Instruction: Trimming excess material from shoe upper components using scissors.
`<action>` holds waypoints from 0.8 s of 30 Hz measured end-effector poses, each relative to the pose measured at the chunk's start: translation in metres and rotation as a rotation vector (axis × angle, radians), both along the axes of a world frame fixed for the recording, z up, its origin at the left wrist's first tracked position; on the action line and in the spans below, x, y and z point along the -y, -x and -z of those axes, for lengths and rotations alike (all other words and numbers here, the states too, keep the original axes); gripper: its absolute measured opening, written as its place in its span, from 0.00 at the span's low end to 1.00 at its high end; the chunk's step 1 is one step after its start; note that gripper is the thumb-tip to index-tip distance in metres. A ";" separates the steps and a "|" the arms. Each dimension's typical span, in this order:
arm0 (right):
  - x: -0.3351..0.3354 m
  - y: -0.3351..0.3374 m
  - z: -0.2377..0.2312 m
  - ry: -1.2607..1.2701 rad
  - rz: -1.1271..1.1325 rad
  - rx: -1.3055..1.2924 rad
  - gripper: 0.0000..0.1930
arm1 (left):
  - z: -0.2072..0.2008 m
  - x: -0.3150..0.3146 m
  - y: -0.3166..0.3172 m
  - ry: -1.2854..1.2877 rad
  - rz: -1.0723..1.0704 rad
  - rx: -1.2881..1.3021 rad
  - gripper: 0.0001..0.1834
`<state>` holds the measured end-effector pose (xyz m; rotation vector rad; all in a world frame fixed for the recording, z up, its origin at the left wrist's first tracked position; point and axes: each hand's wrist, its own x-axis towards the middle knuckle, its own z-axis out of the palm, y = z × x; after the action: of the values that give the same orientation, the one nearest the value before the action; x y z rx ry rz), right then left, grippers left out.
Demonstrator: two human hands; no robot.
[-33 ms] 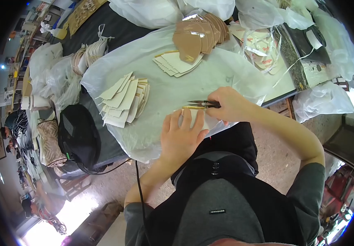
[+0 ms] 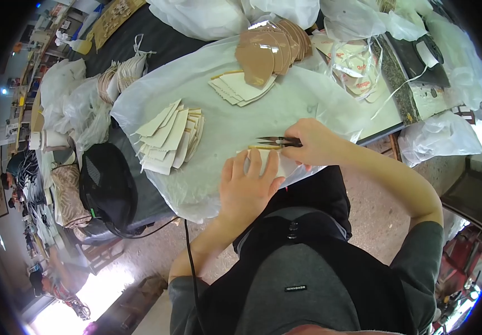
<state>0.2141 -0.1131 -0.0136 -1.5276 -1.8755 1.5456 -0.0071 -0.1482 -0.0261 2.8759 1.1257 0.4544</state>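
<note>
My right hand (image 2: 315, 139) is closed around a dark pair of scissors (image 2: 277, 142), whose pointed blades face left and stand slightly apart. Just below the blades lies a pale cut piece (image 2: 259, 158) with a yellowish-brown strip along its far edge. My left hand (image 2: 248, 184) presses flat on this piece, fingers spread, covering much of it. To the left, a fanned stack of off-white pieces (image 2: 169, 134) rests on the white plastic sheet (image 2: 218, 125). A smaller fan of similar pieces (image 2: 242, 89) is farther off, next to several glossy brown pieces (image 2: 269, 53).
A black mesh-covered object (image 2: 108, 181) with a cable is at the table's left edge. Plastic bags (image 2: 207, 17) line the far side. At the right, printed pieces in clear wrap (image 2: 355, 67) lie near a white tape roll (image 2: 428, 54). Tied bundles (image 2: 119, 75) stand far left.
</note>
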 end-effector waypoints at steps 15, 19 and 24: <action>-0.004 -0.009 -0.006 0.122 0.022 -0.010 0.12 | 0.016 0.000 -0.001 0.136 0.017 0.251 0.25; -0.001 -0.005 -0.017 0.168 0.065 -0.062 0.12 | 0.016 0.001 -0.002 0.115 0.016 0.245 0.25; 0.001 -0.006 -0.011 0.082 0.072 0.016 0.10 | 0.016 0.001 -0.002 0.121 0.017 0.246 0.24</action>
<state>0.2201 -0.1141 -0.0027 -1.6287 -1.7654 1.6001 -0.0055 -0.1493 -0.0418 2.6350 1.0487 0.6914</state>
